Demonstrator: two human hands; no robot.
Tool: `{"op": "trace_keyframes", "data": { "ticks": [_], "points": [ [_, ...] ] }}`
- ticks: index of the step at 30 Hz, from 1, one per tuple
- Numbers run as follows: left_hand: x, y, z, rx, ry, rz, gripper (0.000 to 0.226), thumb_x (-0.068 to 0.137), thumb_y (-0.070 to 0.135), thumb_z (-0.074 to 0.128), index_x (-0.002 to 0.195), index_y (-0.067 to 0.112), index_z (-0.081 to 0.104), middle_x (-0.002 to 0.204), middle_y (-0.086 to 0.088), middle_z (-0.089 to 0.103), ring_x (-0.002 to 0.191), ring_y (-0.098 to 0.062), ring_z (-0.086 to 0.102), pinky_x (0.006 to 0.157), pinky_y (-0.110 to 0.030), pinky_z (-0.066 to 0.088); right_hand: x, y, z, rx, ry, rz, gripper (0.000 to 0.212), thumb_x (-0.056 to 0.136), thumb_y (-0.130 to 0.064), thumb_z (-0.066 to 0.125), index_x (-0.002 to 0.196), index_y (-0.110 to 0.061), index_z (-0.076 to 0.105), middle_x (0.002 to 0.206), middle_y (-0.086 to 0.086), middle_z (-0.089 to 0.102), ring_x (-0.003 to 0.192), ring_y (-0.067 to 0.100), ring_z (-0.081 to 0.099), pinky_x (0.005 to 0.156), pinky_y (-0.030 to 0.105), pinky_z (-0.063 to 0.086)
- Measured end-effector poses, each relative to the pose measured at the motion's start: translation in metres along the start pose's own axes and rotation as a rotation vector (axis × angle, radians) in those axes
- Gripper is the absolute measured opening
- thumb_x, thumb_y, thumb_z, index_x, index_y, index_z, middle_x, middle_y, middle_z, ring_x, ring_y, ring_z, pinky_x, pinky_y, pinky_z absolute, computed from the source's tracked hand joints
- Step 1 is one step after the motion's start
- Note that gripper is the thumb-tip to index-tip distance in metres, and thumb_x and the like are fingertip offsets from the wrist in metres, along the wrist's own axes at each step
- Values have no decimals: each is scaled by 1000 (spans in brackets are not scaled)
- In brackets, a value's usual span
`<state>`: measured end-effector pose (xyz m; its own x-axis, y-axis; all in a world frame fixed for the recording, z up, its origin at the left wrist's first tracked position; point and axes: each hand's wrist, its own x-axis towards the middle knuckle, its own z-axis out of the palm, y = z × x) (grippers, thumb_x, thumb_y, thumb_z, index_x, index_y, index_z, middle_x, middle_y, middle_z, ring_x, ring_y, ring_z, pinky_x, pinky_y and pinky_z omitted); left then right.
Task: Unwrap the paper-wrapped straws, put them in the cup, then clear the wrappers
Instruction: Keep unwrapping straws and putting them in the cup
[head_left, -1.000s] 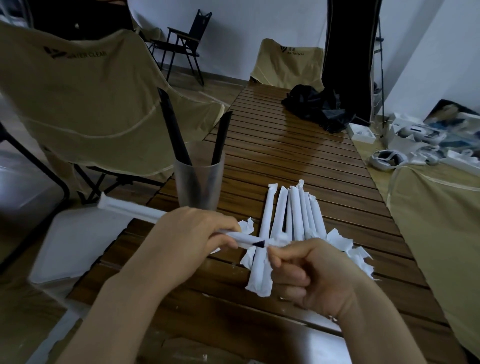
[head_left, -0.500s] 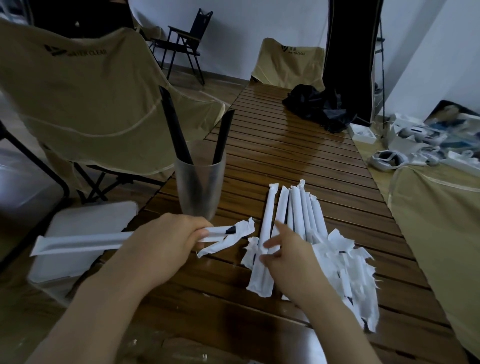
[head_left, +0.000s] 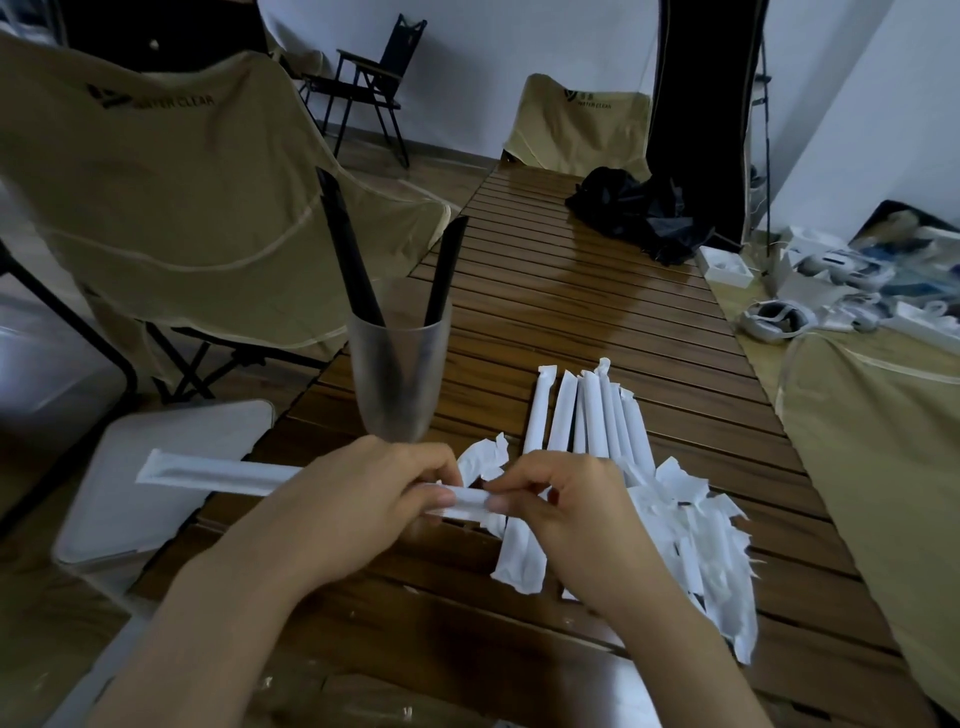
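My left hand (head_left: 363, 499) grips a white paper-wrapped straw (head_left: 218, 474) held level above the table, its long end sticking out to the left. My right hand (head_left: 561, 499) pinches the wrapper's right end between thumb and forefinger. A frosted cup (head_left: 397, 379) stands just behind my hands with two black straws (head_left: 345, 249) leaning in it. Several wrapped straws (head_left: 587, 410) lie side by side on the wooden slat table (head_left: 571, 291). A pile of torn white wrappers (head_left: 701, 540) lies to the right of my right hand.
A beige folding chair (head_left: 171, 208) stands close to the table's left edge, with a white box lid (head_left: 156, 483) below it. A black cloth bundle (head_left: 634, 208) lies at the table's far end. Boxes and headsets (head_left: 779, 317) sit at the right.
My right hand came back from the wrapper pile and now pinches the right end of the straw's wrapper. My left hand has shifted the straw slightly right, and the black tip no longer shows.
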<state>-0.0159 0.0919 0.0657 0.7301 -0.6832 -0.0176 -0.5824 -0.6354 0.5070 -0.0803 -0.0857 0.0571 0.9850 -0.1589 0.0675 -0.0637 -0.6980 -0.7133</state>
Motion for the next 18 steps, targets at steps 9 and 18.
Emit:
{"op": "trace_keyframes", "data": {
  "ticks": [9, 18],
  "points": [
    [-1, 7, -4, -3, -71, 7, 11, 96, 43, 45, 96, 47, 55, 78, 20, 57, 76, 17, 51, 61, -12, 29, -4, 4, -11, -16, -102, -55, 18, 90, -10, 62, 84, -21, 75, 75, -16, 67, 73, 2, 61, 66, 11, 46],
    [-3, 5, -8, -23, -128, 3, 15, 98, 37, 46, 93, 44, 58, 68, 18, 53, 72, 23, 47, 58, -13, 27, -5, -1, -14, -84, -176, -107, 21, 91, -7, 59, 95, -20, 76, 87, -11, 71, 80, 3, 64, 77, 10, 48]
  ]
}}
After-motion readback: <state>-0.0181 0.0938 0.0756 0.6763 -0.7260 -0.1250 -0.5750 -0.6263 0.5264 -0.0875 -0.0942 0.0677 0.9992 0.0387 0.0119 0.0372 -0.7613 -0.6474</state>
